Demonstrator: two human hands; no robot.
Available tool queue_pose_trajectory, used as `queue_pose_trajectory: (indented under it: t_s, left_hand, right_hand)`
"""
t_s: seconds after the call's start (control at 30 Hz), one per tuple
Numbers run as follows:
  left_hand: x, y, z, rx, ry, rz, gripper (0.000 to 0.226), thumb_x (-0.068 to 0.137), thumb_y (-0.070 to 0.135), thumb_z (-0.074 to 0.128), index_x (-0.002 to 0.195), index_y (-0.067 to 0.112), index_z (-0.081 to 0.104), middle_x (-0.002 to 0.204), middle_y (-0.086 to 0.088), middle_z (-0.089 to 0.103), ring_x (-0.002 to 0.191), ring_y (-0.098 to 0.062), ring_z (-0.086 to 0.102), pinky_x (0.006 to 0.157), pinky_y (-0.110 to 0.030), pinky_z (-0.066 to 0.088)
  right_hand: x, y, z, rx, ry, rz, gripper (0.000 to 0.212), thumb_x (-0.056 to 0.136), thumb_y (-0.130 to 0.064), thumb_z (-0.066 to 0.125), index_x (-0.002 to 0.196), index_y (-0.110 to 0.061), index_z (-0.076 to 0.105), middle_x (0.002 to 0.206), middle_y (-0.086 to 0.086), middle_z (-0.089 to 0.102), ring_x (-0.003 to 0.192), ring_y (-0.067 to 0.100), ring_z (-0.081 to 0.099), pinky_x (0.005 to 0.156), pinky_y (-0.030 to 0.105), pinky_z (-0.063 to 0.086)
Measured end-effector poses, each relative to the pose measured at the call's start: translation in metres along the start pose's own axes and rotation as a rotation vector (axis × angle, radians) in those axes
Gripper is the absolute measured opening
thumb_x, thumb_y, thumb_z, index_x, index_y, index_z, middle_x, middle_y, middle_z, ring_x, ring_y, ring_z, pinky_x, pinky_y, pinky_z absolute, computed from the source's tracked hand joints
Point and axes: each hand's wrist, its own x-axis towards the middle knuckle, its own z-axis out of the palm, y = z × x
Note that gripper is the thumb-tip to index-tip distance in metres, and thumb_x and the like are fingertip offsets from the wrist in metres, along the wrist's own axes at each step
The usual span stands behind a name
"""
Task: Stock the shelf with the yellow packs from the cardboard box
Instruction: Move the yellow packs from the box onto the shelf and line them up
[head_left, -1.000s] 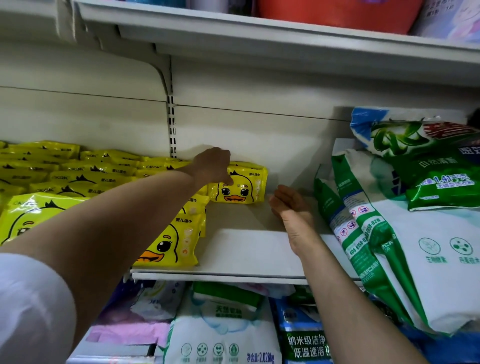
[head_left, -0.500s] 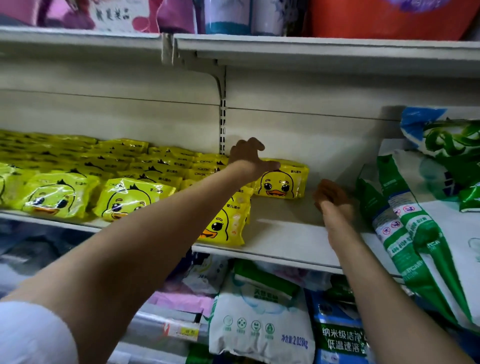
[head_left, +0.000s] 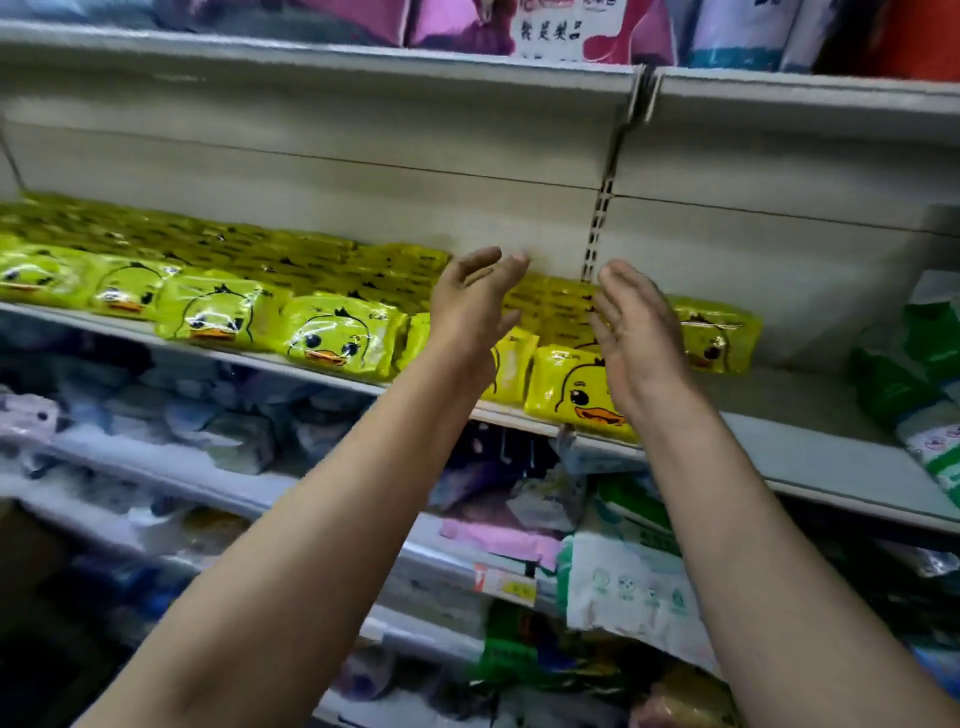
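Several yellow duck-face packs (head_left: 337, 338) lie in rows along the grey shelf (head_left: 810, 457), running from the far left to a last pack (head_left: 719, 335) at the back right. One pack (head_left: 576, 395) stands at the shelf's front edge between my arms. My left hand (head_left: 475, 301) and my right hand (head_left: 636, 322) are both raised in front of the packs with fingers spread and relaxed, palms facing each other, holding nothing. The cardboard box is out of view.
Green and white detergent bags (head_left: 924, 374) lean at the shelf's right end. A bare stretch of shelf lies between them and the yellow packs. Pink and red goods (head_left: 561, 26) stand on the shelf above. Lower shelves hold mixed bags (head_left: 623, 582).
My left hand has let go of the back pack and pulled away. My right hand has lifted off the shelf board. The view has swung left, showing more of the yellow rows.
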Motion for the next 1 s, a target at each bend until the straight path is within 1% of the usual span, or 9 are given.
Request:
queue_pose_trajectory:
  t_s: [0.07, 0.2, 0.3, 0.43, 0.5, 0.63, 0.8, 0.93, 1.0]
  left_hand:
    - [-0.007, 0.024, -0.050, 0.010, 0.051, 0.015, 0.029, 0.087, 0.019, 0.072, 0.114, 0.017, 0.060, 0.115, -0.004, 0.065, 0.092, -0.005, 0.059, 0.089, -0.035, 0.051]
    - [-0.021, 0.072, -0.161, 0.056, 0.195, 0.039, 0.029, 0.087, 0.022, 0.072, 0.114, 0.019, 0.060, 0.096, 0.004, 0.065, 0.085, -0.005, 0.057, 0.084, -0.032, 0.046]
    - [-0.036, 0.100, -0.250, 0.086, 0.280, 0.057, 0.027, 0.086, 0.023, 0.072, 0.110, 0.023, 0.060, 0.085, 0.008, 0.065, 0.078, -0.007, 0.054, 0.075, -0.031, 0.042]
    - [-0.063, 0.125, -0.359, 0.126, 0.398, 0.025, 0.017, 0.089, 0.024, 0.069, 0.103, 0.025, 0.058, 0.100, 0.005, 0.061, 0.086, -0.007, 0.054, 0.074, -0.027, 0.042]
    - [-0.076, 0.134, -0.410, 0.114, 0.460, 0.003, 0.013, 0.089, 0.025, 0.068, 0.098, 0.027, 0.058, 0.099, 0.008, 0.060, 0.088, -0.006, 0.052, 0.073, -0.027, 0.040]
    - [-0.093, 0.149, -0.496, 0.092, 0.566, 0.000, 0.023, 0.087, 0.028, 0.071, 0.106, 0.029, 0.059, 0.107, 0.005, 0.063, 0.094, -0.010, 0.054, 0.073, -0.026, 0.042]
    - [-0.102, 0.160, -0.579, 0.068, 0.722, 0.030, 0.018, 0.086, 0.026, 0.072, 0.099, 0.027, 0.061, 0.097, 0.004, 0.061, 0.086, -0.010, 0.053, 0.075, -0.028, 0.043]
    - [-0.088, 0.172, -0.652, 0.058, 0.824, 0.037, 0.017, 0.086, 0.025, 0.071, 0.100, 0.027, 0.061, 0.100, 0.006, 0.063, 0.093, -0.010, 0.054, 0.074, -0.027, 0.043]
    - [-0.072, 0.178, -0.691, 0.056, 0.864, 0.037, 0.019, 0.086, 0.026, 0.072, 0.101, 0.027, 0.061, 0.103, 0.005, 0.062, 0.098, -0.012, 0.054, 0.075, -0.027, 0.043]
  right_hand:
    - [-0.019, 0.010, 0.049, 0.013, -0.044, 0.011, 0.029, 0.097, -0.018, 0.060, 0.126, -0.019, 0.056, 0.134, 0.002, 0.057, 0.128, 0.016, 0.052, 0.108, 0.030, 0.040]
    - [-0.066, 0.043, 0.153, 0.032, -0.183, 0.088, 0.025, 0.096, -0.020, 0.060, 0.121, -0.021, 0.057, 0.133, 0.002, 0.058, 0.127, 0.015, 0.053, 0.107, 0.030, 0.040]
    - [-0.107, 0.074, 0.230, 0.036, -0.299, 0.158, 0.035, 0.082, -0.033, 0.068, 0.115, -0.023, 0.059, 0.132, 0.002, 0.059, 0.125, 0.014, 0.054, 0.103, 0.028, 0.041]
    - [-0.164, 0.122, 0.318, 0.046, -0.439, 0.270, 0.028, 0.077, -0.037, 0.066, 0.102, -0.025, 0.060, 0.126, -0.001, 0.061, 0.119, 0.014, 0.055, 0.093, 0.026, 0.041]
    - [-0.191, 0.149, 0.357, 0.037, -0.496, 0.322, 0.031, 0.075, -0.038, 0.066, 0.102, -0.025, 0.059, 0.127, 0.000, 0.061, 0.117, 0.012, 0.056, 0.097, 0.028, 0.042]
    - [-0.231, 0.194, 0.423, -0.018, -0.589, 0.418, 0.021, 0.095, -0.028, 0.063, 0.115, -0.025, 0.056, 0.126, 0.001, 0.060, 0.109, 0.012, 0.056, 0.105, 0.033, 0.042]
    - [-0.261, 0.245, 0.503, -0.020, -0.703, 0.499, 0.008, 0.095, -0.025, 0.062, 0.102, -0.024, 0.060, 0.128, 0.003, 0.062, 0.112, 0.012, 0.057, 0.094, 0.027, 0.043]
    - [-0.271, 0.291, 0.571, 0.006, -0.793, 0.569, 0.018, 0.093, -0.027, 0.063, 0.110, -0.023, 0.060, 0.115, -0.003, 0.066, 0.097, 0.006, 0.061, 0.085, 0.022, 0.046]
    - [-0.271, 0.317, 0.608, 0.008, -0.817, 0.588, 0.032, 0.082, -0.037, 0.068, 0.110, -0.024, 0.061, 0.117, 0.000, 0.067, 0.097, 0.009, 0.061, 0.085, 0.023, 0.047]
